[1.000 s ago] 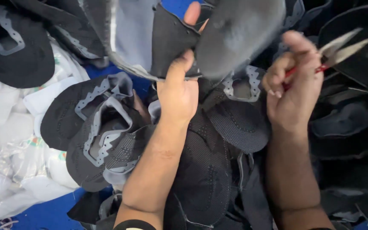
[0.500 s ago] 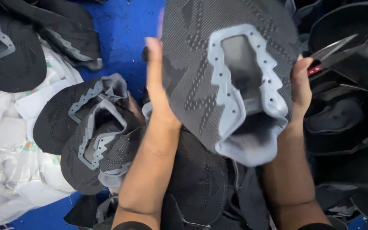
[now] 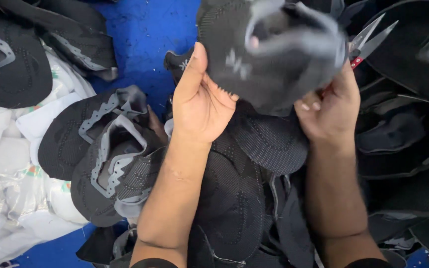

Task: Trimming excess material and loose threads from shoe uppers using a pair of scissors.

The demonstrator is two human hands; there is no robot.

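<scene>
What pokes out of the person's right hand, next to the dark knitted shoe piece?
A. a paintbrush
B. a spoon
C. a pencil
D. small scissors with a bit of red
D: two pointed metal blades of small scissors, red near the grip, stick up from the right hand, which also holds the shoe piece together with the left hand.
</scene>
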